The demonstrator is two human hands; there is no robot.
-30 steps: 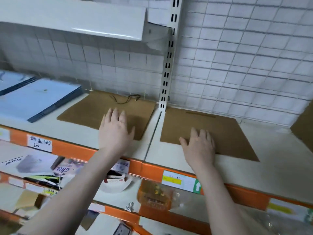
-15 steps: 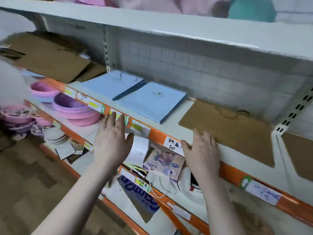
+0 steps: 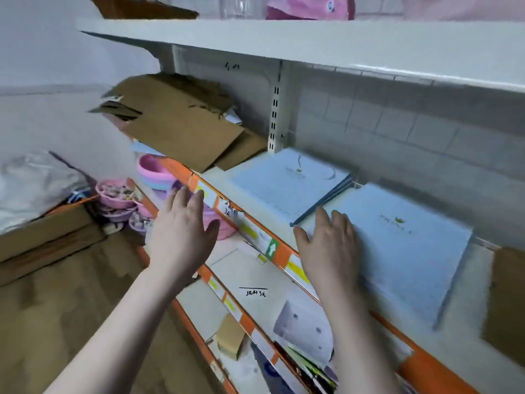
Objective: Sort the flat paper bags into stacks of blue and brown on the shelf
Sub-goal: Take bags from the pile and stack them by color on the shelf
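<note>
Two stacks of flat blue paper bags lie on the white shelf [image 3: 216,173]: a left blue stack [image 3: 287,183] and a right blue stack [image 3: 403,243]. A messy pile of brown bags [image 3: 176,123] lies at the shelf's far left, jutting over the edge. Another brown bag [image 3: 508,302] shows at the right edge. My right hand [image 3: 329,248] rests with straight fingers on the near left corner of the right blue stack. My left hand [image 3: 181,234] hovers open in front of the orange shelf rail, holding nothing.
An upper white shelf [image 3: 312,44] overhangs the bags. Below the orange rail [image 3: 281,251], a lower shelf holds cards and a small brown box [image 3: 230,335]. Pink and purple bowls [image 3: 154,172] sit at the left. Cardboard boxes [image 3: 42,237] stand on the floor.
My view has swung left from the brown bags to the blue stacks. My right hand moved from the shelf rail onto the right blue stack; my left hand stays in the air.
</note>
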